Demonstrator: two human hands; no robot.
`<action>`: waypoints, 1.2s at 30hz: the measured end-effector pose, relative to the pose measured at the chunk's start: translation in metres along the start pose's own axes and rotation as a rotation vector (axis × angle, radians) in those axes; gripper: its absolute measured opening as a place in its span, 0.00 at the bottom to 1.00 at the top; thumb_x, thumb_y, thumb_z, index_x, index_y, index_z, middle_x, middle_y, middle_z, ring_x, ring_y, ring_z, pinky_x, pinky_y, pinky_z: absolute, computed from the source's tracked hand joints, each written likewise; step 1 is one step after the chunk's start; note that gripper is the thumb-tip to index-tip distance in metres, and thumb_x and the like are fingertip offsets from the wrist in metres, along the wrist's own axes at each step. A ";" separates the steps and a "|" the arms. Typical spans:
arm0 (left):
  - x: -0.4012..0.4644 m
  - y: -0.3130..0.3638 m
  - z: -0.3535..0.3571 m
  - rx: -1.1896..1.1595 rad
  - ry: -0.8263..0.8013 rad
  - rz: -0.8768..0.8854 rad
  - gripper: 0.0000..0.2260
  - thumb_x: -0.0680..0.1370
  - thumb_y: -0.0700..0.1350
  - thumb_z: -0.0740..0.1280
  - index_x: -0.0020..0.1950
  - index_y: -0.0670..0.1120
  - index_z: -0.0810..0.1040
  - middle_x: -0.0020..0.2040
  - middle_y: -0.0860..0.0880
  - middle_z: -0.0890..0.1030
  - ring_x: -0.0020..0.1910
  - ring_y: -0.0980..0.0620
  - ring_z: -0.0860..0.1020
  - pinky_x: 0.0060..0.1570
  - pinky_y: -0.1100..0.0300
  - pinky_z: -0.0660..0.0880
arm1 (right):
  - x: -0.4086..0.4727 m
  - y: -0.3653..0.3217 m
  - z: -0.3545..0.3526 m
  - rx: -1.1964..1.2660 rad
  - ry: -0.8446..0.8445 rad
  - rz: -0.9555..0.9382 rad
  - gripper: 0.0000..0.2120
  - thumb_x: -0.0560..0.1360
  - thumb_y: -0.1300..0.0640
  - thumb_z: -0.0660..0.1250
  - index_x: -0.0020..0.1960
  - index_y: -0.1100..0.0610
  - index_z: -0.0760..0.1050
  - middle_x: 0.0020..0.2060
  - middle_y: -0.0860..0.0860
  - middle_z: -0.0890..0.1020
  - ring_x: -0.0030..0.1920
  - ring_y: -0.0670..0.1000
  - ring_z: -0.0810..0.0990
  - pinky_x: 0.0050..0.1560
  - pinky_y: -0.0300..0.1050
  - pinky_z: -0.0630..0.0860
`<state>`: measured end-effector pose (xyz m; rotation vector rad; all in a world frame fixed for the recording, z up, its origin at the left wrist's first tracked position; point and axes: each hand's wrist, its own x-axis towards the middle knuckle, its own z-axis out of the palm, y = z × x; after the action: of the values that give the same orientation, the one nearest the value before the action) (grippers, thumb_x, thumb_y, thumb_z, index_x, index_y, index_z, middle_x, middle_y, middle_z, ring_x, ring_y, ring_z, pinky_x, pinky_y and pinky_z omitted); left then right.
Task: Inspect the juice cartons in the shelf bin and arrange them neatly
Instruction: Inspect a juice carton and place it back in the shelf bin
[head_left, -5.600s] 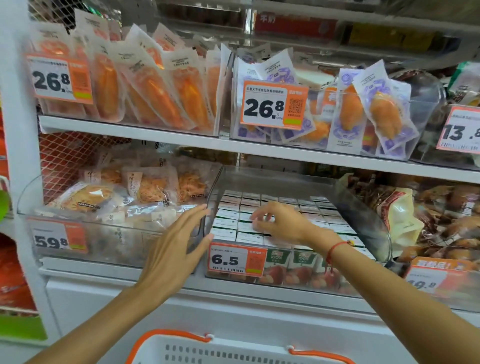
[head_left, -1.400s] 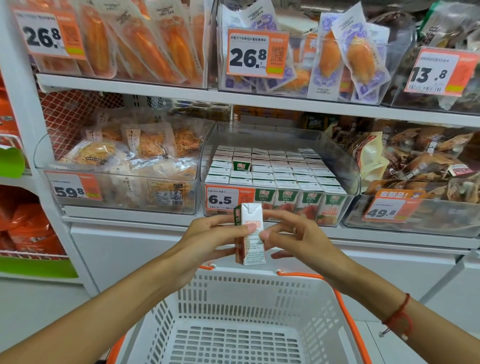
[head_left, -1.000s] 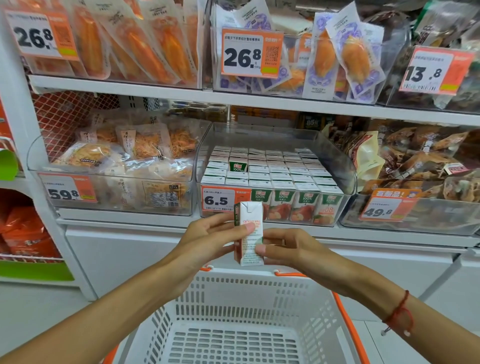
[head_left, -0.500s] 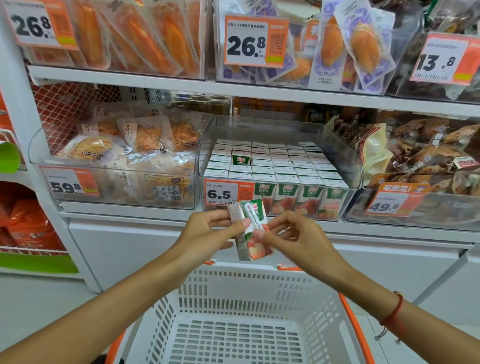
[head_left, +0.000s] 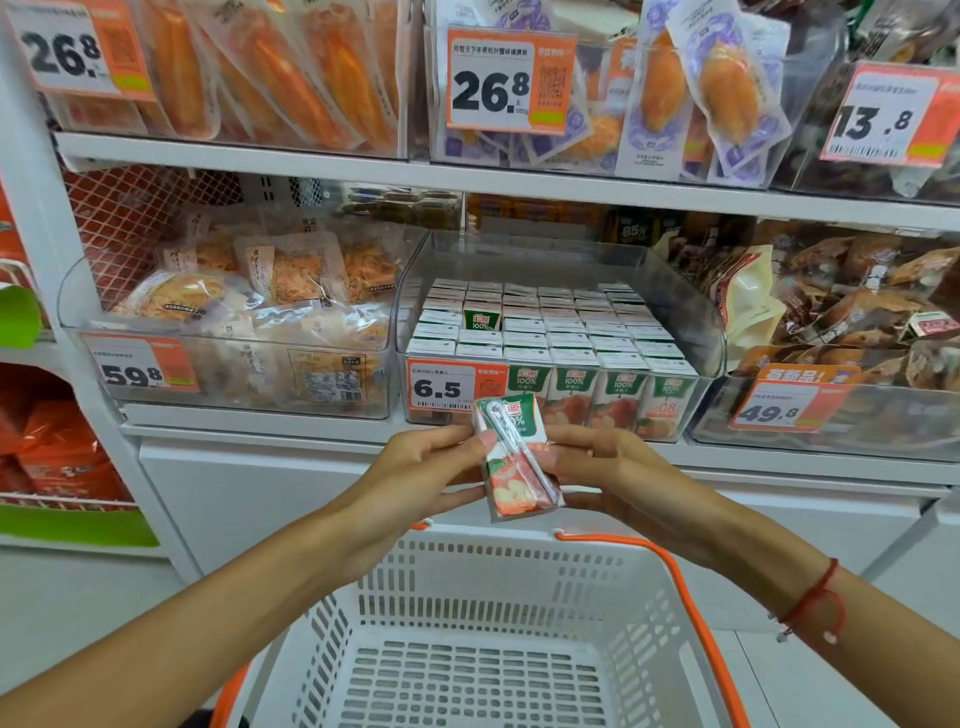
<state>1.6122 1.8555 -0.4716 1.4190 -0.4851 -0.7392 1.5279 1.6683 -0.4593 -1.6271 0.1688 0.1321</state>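
A juice carton (head_left: 517, 457) is held in front of the clear shelf bin (head_left: 691, 317), just below its front wall, tilted with its straw side facing up. The left hand (head_left: 423, 470) pinches its left edge with curled fingers; the right hand (head_left: 610, 470) grips its right side. Inside the bin, cartons (head_left: 566, 332) stand in tidy rows, with 1 gap near the left. Below the bin hangs a white basket (head_left: 613, 582).
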 end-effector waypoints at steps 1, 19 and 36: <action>0.000 -0.001 0.001 -0.008 0.022 -0.002 0.11 0.80 0.47 0.65 0.62 0.50 0.79 0.54 0.53 0.85 0.55 0.57 0.82 0.51 0.65 0.79 | 0.000 0.000 0.001 -0.004 0.036 -0.012 0.14 0.76 0.58 0.69 0.62 0.53 0.78 0.52 0.51 0.86 0.54 0.49 0.84 0.52 0.40 0.79; 0.000 0.004 -0.001 0.208 0.131 0.151 0.16 0.69 0.47 0.77 0.54 0.60 0.80 0.52 0.61 0.84 0.51 0.64 0.82 0.47 0.69 0.77 | 0.000 0.003 0.006 -0.291 0.225 -0.363 0.12 0.75 0.57 0.70 0.57 0.47 0.79 0.51 0.43 0.85 0.50 0.43 0.84 0.46 0.35 0.79; -0.001 -0.003 0.000 0.554 0.164 0.559 0.25 0.70 0.40 0.77 0.62 0.55 0.74 0.59 0.64 0.79 0.61 0.66 0.75 0.60 0.75 0.68 | -0.009 0.003 -0.004 -0.540 0.182 -0.636 0.25 0.70 0.53 0.74 0.65 0.46 0.70 0.60 0.36 0.78 0.62 0.43 0.77 0.61 0.37 0.75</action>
<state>1.6112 1.8561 -0.4743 1.7196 -0.9560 -0.0266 1.5184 1.6645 -0.4601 -2.1514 -0.2740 -0.4987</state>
